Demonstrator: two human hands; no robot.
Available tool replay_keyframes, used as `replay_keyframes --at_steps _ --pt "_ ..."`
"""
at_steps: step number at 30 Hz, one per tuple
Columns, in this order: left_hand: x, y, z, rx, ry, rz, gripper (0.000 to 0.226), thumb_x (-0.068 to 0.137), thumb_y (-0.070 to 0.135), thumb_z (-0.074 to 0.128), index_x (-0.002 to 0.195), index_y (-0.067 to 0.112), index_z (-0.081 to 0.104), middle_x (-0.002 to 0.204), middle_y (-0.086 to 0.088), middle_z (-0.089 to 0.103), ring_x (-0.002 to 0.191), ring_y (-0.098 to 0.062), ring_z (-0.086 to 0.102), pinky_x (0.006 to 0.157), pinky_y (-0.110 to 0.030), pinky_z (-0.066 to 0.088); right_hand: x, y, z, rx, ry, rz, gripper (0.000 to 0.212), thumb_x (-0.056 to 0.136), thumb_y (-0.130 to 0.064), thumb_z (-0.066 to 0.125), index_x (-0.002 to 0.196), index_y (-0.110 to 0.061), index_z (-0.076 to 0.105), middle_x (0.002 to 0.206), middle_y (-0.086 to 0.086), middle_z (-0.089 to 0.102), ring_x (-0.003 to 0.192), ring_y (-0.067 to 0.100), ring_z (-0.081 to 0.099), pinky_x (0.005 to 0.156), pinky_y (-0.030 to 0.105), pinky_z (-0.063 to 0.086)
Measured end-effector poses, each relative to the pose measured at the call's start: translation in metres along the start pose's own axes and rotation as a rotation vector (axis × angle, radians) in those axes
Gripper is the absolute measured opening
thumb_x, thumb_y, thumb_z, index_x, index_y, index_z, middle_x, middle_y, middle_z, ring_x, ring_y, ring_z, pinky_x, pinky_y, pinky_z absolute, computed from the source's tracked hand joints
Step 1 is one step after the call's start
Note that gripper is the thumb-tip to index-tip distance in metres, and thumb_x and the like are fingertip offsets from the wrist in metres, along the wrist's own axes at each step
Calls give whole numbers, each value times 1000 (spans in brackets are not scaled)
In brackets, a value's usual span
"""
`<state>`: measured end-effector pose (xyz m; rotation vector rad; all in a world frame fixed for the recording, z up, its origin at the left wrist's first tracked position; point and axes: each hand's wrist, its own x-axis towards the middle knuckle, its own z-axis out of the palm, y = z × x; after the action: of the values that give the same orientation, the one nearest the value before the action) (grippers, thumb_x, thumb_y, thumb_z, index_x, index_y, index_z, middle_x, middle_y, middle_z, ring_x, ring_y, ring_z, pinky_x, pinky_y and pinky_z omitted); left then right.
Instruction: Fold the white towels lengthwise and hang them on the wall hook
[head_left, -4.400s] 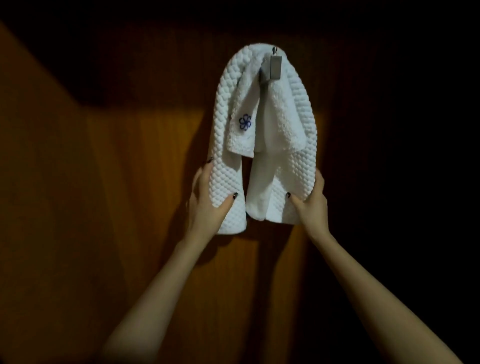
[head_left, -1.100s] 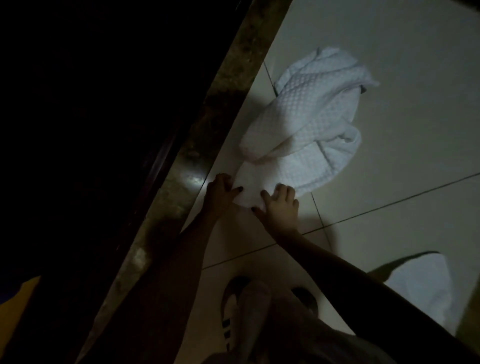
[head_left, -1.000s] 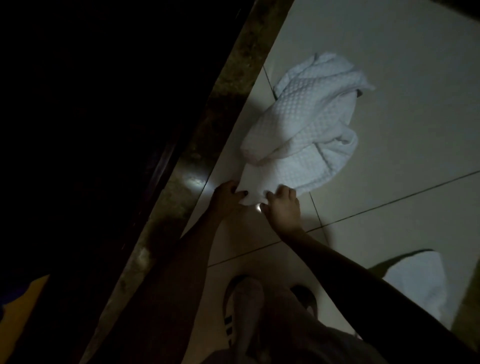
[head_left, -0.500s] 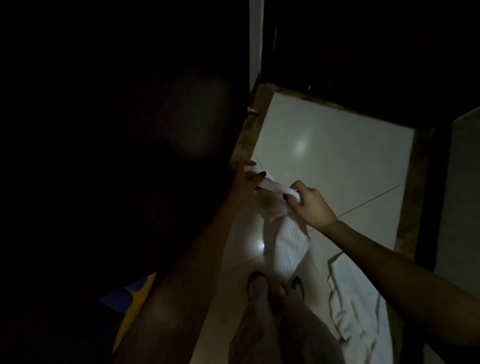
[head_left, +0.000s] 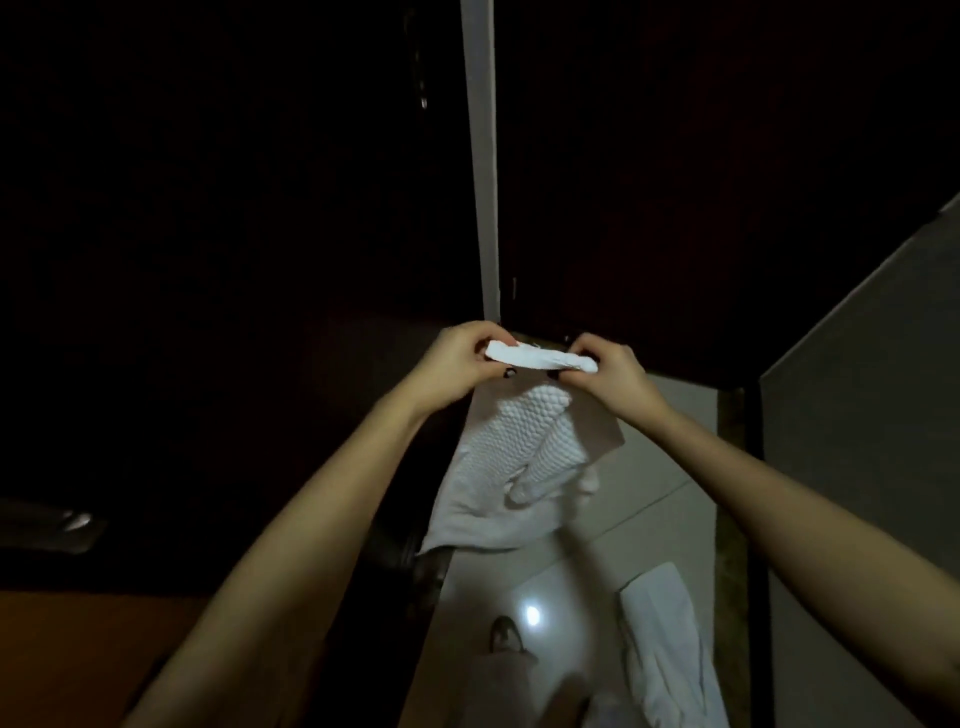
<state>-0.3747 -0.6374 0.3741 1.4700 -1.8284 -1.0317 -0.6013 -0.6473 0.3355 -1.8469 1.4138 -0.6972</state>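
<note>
A white waffle-textured towel hangs in front of me, held up by its top edge. My left hand pinches the left end of that edge and my right hand pinches the right end, the two hands close together at chest height. The towel's lower part droops in loose folds above the floor. The wall hook is out of view.
Another white towel lies on the pale tiled floor at the lower right. My foot shows below. Dark wooden panels fill the left and top, with a pale vertical strip between them. A grey wall stands at the right.
The crumpled towel has been picked off the floor and lifted. Both hands rose with it and now hold its top edge stretched between them; my view tilted up.
</note>
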Motion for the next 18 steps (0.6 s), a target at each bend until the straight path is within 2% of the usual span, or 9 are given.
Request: replay_keyframes --at_steps 3,6,11,14,18 --pt "-22 47 -25 111 108 93 19 77 7 74 89 20 70 84 10 66 76 3 59 73 -21 47 -9 -42 -39 -3 -19 -108 23 80 -7 72 78 -26 59 70 -10 61 61 -8 53 57 11 38" --pt "-53 91 -38 336 138 204 14 78 19 74 90 24 68 84 18 60 83 2 58 73 -15 47 -28 -68 -68 -17 -44 -203 17 79 -7 71 89 -19 65 80 -8 66 69 -6 58 63 11 42" --pt "-112 154 -38 615 141 296 23 82 25 72 100 21 59 95 9 53 84 -6 52 70 -19 44 -71 -99 -102 -66 -25 -355 22 80 -3 71 100 -9 68 98 3 65 89 13 61 77 25 47" --pt "-150 187 -39 573 279 323 9 85 25 69 90 23 61 85 13 55 77 -4 54 63 -14 42 -94 -121 -108 -9 -17 -423 21 82 -10 73 102 -10 68 100 3 65 90 11 61 77 22 47" --pt "-199 214 -48 351 459 275 7 84 24 70 81 21 65 78 12 62 73 2 58 62 -9 43 -121 -152 -105 88 -55 -494 24 83 -12 74 104 -18 66 99 -3 62 87 2 59 76 15 44"
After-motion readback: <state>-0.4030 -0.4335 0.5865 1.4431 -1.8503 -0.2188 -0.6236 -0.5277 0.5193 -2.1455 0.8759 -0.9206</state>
